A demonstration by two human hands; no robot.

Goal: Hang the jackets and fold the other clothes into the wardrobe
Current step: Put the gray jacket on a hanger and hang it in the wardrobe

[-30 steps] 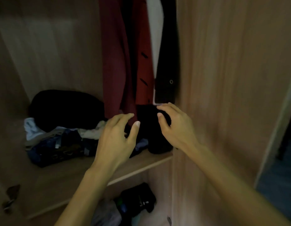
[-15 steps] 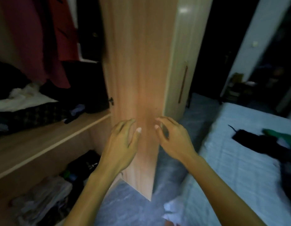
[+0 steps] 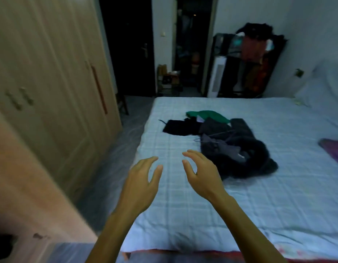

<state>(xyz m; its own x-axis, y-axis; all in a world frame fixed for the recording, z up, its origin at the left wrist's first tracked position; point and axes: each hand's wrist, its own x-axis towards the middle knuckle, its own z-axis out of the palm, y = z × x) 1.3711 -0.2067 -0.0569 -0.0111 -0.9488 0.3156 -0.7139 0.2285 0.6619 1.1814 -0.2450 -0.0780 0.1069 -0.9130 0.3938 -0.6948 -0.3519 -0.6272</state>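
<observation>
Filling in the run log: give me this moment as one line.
phase: reaching for next garment | left hand: open, empty | right hand: open, empty | dark jacket: on bed | green garment: on bed

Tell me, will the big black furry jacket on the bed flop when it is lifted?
Probably: the jacket lies crumpled on the bed, so it looks soft and floppy. Its thick furry edge suggests it may be bulky and fairly heavy.

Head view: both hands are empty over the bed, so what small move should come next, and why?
Probably reach the right hand forward to the dark fur-trimmed jacket, the garment nearest it. Both hands, the left hand included, are open and hold nothing, and a wire hanger lies on that pile. The green garment and black garment lie farther up the bed.
</observation>
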